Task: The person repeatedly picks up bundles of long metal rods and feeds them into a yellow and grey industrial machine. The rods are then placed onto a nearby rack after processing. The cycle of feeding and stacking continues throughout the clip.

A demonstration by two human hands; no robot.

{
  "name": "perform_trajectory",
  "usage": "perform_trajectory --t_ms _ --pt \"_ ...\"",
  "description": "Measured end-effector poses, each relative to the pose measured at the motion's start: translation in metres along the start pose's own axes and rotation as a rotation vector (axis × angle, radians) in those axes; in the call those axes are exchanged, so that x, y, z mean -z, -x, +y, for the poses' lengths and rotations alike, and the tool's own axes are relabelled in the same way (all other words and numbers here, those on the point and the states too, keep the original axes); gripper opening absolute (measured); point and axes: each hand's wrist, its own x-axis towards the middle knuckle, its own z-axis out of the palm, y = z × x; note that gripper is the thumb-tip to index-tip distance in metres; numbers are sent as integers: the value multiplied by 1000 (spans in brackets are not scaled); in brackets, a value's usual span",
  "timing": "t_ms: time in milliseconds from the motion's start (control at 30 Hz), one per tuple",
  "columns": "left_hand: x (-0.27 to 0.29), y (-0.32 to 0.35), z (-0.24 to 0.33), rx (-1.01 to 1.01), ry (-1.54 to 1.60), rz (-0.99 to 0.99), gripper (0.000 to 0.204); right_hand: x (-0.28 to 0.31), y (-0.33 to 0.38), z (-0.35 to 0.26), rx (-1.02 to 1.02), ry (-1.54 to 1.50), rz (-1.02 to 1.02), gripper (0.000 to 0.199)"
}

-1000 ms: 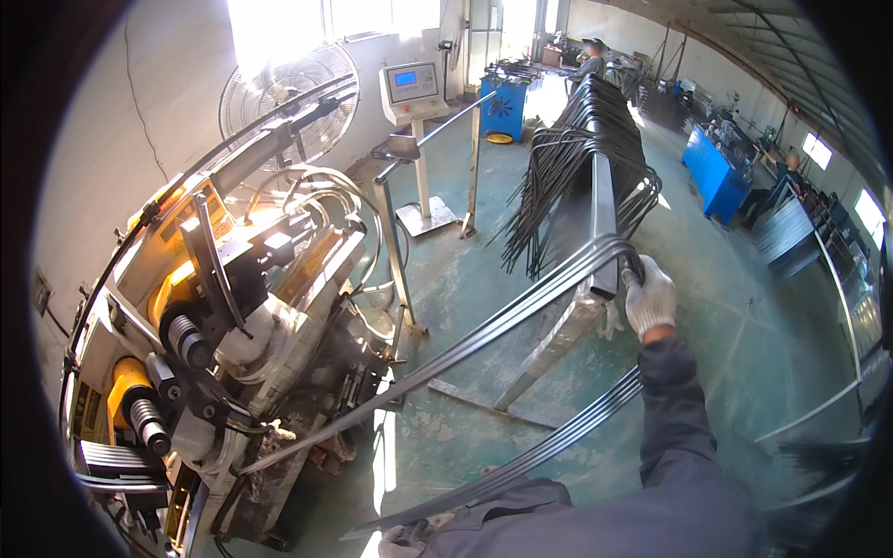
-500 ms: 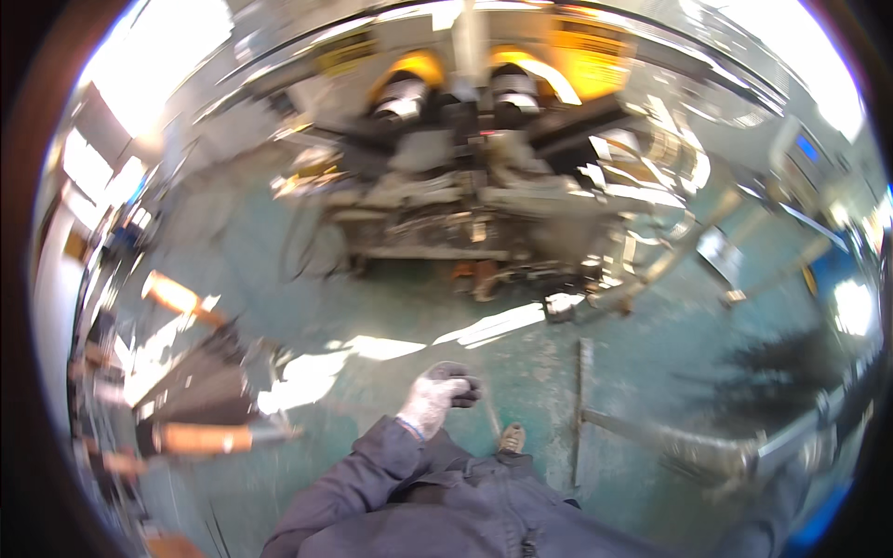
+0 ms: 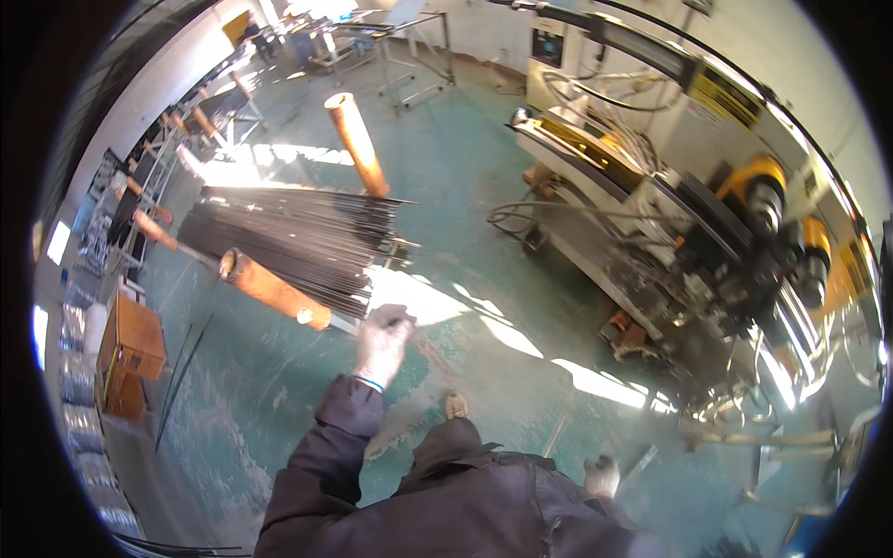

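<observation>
Metal workshop: green painted concrete floor [image 3: 279,372], large rod-feeding machine [image 3: 688,242] at right of frame, bundle of dark steel rods [image 3: 298,232] on a rack at centre left, metal frames [image 3: 400,56] at top.

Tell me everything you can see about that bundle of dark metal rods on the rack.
The bundle of rods is a thick stack of thin, dark, straight rods that look like steel, lying roughly level above the green floor. It rests between orange-sleeved rack posts, one at its near edge and another rising behind it. The rod ends at the right are uneven, some catching sunlight. The gloved left hand is at the near corner, by the ends; whether it grips a rod is unclear.
</observation>
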Motion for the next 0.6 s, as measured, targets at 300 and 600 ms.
perform_trajectory --t_ms 300,600 --pt "322 -190 78 -383 -775 643 30 -44 -149 -418 351 109 -60 51" --pt "347 -258 61 -444 -1388 668 17 -284 -140 -717 886 316 -498 80"
